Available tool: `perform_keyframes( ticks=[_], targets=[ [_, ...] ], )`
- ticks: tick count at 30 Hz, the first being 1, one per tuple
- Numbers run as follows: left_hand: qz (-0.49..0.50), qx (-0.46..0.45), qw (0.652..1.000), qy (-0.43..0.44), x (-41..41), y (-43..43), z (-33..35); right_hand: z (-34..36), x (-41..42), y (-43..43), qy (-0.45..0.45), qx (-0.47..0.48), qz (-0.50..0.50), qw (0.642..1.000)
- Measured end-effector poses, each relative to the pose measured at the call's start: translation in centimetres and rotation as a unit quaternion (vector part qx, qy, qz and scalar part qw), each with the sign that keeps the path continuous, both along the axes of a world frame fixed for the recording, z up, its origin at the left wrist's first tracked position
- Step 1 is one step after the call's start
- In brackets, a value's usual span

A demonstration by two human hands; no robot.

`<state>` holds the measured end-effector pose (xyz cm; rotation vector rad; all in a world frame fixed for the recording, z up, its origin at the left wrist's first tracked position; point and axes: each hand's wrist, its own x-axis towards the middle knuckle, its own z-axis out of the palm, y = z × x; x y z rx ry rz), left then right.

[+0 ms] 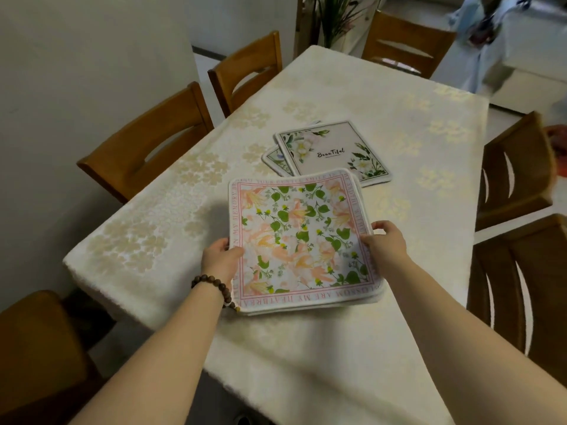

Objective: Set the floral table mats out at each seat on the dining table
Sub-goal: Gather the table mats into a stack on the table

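A stack of floral table mats (299,237), pink-bordered with green leaves and peach flowers, is held just above the near part of the dining table (414,124). My left hand (221,259) grips the stack's left edge, thumb on top. Its right edge is pinched by my right hand (385,245). Behind it, two more mats lie on the cloth: a beige one printed "Beautiful" (333,151) on top of another mat (274,161) that peeks out at its left.
Wooden chairs ring the table: two on the left (147,139) (245,72), one at the far end (405,41), two on the right (515,173) (527,286), and one at the near left (36,357). A plant (334,16) stands beyond the far end.
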<state>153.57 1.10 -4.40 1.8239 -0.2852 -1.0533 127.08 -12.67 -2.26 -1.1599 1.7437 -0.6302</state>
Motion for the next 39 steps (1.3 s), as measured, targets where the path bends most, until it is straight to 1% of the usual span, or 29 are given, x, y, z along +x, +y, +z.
perform_keyframes(
  ticks=[3, 12, 15, 20, 23, 26, 29, 33, 36, 39],
  targets=[
    [0.022, -0.008, 1.000, 0.009, -1.3, -4.5, 0.0, 0.5, -0.8, -5.1, -0.004, -0.013, 0.012, 1.000],
    [0.069, -0.015, 0.997, -0.012, -4.0, -17.3, -1.1, 0.6, -0.8, -21.2, 0.018, -0.048, 0.067, 0.996],
    [0.069, -0.020, 0.997, -0.035, -3.8, -21.4, -1.4, -0.1, -0.1, -25.7, 0.018, -0.053, 0.066, 0.996],
    [0.079, -0.024, 0.996, -0.043, -3.2, -27.5, -2.4, -1.1, 1.1, -32.3, 0.019, -0.060, 0.063, 0.996],
    [0.070, -0.018, 0.996, -0.059, -2.9, -30.4, -3.4, -1.9, 1.9, -35.6, 0.039, -0.066, 0.069, 0.995],
    [0.052, -0.004, 0.995, -0.090, -2.4, -32.7, -4.4, -3.5, 2.6, -38.3, 0.055, -0.062, 0.073, 0.994],
    [0.017, 0.023, 0.992, -0.125, -2.2, -34.0, -5.4, -5.8, 2.9, -39.7, 0.072, -0.038, 0.072, 0.994],
    [0.019, 0.042, 0.985, -0.169, -2.6, -34.2, -5.9, -7.9, 3.0, -40.5, 0.113, -0.026, 0.081, 0.990],
    [0.017, 0.039, 0.984, -0.174, -2.5, -34.1, -6.1, -8.0, 3.1, -40.8, 0.154, -0.022, 0.102, 0.982],
    [0.049, 0.029, 0.986, -0.155, -1.8, -34.4, -5.6, -7.7, 2.8, -40.7, 0.143, -0.006, 0.117, 0.983]
  ],
)
